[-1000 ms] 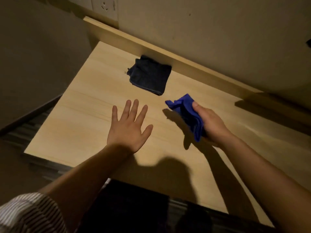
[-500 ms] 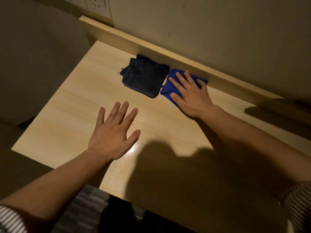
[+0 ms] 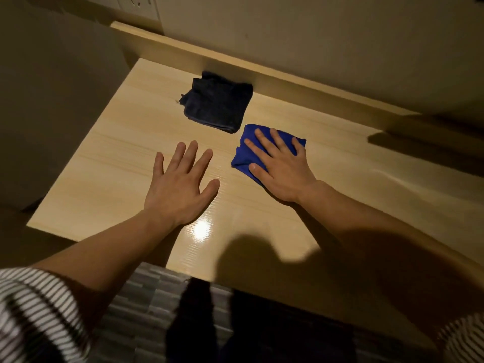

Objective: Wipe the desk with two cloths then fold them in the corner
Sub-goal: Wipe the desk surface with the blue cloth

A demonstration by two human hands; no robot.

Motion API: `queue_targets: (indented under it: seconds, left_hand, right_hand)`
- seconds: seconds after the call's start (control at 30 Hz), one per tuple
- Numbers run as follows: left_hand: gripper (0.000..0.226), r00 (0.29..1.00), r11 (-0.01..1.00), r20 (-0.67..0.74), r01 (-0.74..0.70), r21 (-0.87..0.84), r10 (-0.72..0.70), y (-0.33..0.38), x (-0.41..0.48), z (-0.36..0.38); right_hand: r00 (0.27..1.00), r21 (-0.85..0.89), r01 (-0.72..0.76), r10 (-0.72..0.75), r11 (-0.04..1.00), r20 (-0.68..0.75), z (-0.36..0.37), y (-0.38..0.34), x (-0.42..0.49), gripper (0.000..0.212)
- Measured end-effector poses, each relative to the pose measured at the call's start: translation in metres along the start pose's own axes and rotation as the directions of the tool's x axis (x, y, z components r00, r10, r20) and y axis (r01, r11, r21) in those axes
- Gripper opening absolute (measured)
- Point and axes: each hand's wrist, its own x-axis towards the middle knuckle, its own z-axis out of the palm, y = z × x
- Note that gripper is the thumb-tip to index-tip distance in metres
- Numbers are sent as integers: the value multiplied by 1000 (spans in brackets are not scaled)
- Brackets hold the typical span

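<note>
A folded blue cloth [image 3: 243, 153] lies flat on the light wooden desk [image 3: 125, 163]. My right hand [image 3: 280, 169] presses down on it, palm flat and fingers spread, covering most of it. Just behind and to the left, a folded dark navy cloth [image 3: 217, 104] rests against the raised back ledge [image 3: 301, 87], untouched. My left hand [image 3: 180, 184] hovers or rests open on the bare desk left of the blue cloth, fingers apart and holding nothing.
A wall rises behind the ledge, with a socket plate [image 3: 141, 6] at the top left. The desk's left edge and front edge [image 3: 104, 247] drop to a dark striped floor [image 3: 146, 305]. Deep shadow covers the desk's front right.
My right hand carried the blue cloth to the back ledge beside the dark cloth, laid it flat, then slid it back toward me. The left hand stayed open over the desk.
</note>
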Motion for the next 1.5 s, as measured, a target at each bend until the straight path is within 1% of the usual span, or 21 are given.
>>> queue_targets:
  seconds: [0.33,0.6,0.7,0.77,0.87,0.93,0.97,1.0,1.03,1.1,1.13,1.17,1.2,1.23,1.27,1.3,1.33,1.37,1.43,1.47,1.5]
  left_hand:
    - [78,999,999,-3,-41,1,41,1,0,-4]
    - [78,997,998,40,-62,11,61,-2,2,-8]
    - [75,995,998,80,-63,-11,64,-2,4,-12]
    - [73,994,995,54,-89,-42,91,6,3,-15]
    - [71,988,980,-2,-155,-122,156,35,-3,-15]
    - [70,984,970,-4,-176,-167,178,60,-4,-12]
    - [70,984,967,-4,-176,-184,178,71,-3,-10]
    - [71,985,965,-5,-170,-200,173,80,-3,-7]
    - [72,987,964,-1,-156,-215,160,87,-2,-5]
    - [76,992,972,27,-118,-203,126,94,-3,1]
    - [79,992,981,46,-111,-158,120,96,-4,4]
    - [81,991,988,61,-114,-102,121,97,-6,7]
    - [82,990,991,68,-120,-58,124,97,-7,8]
    - [83,990,992,66,-121,-33,123,98,-8,9]
    - [83,991,993,63,-116,-22,117,99,-8,10]
    - [83,992,994,60,-109,-16,110,100,-8,10]
    - [84,993,995,58,-102,-9,102,100,-8,11]
    - [84,994,995,55,-95,0,95,101,-8,12]
    - [83,995,996,50,-83,16,82,101,-8,13]
    - [83,996,997,50,-78,23,77,102,-8,14]
    - [83,996,997,52,-75,30,74,102,-8,14]
  right_hand:
    - [1000,11,-12,12,1000,-3,31,-65,-90,62]
    - [999,64,33,-33,997,-7,49,-106,-157,60]
    - [998,185,60,-56,981,-24,51,-118,-180,56]
    - [999,363,45,-43,931,-13,50,-126,-195,55]
    - [994,641,-78,8,764,111,39,-131,-208,52]
    - [974,752,-192,30,631,224,24,-125,-215,37]
    - [968,807,-235,56,541,244,17,-120,-217,32]
    - [963,862,-271,107,429,249,10,-114,-220,32]
    - [949,909,-302,177,287,259,3,-108,-221,32]
    - [909,942,-313,249,-120,334,-10,-93,-220,27]
    - [903,914,-275,246,-300,352,-17,-85,-216,29]
    - [910,888,-224,240,-401,338,-25,-73,-211,31]
    - [917,883,-188,246,-431,315,-34,-58,-202,31]
    - [918,897,-166,268,-410,292,-43,-42,-192,32]
    - [911,922,-154,309,-355,271,-51,-24,-180,34]
    - [902,952,-150,359,-265,242,-59,-4,-167,34]
    - [893,978,-148,404,-149,197,-65,15,-152,33]
    - [890,989,-148,435,-11,138,-70,32,-135,32]
    - [902,928,-162,432,334,1,-75,64,-98,38]
    - [917,846,-163,394,508,-60,-73,80,-79,41]
    - [937,715,-161,332,680,-105,-68,96,-60,42]
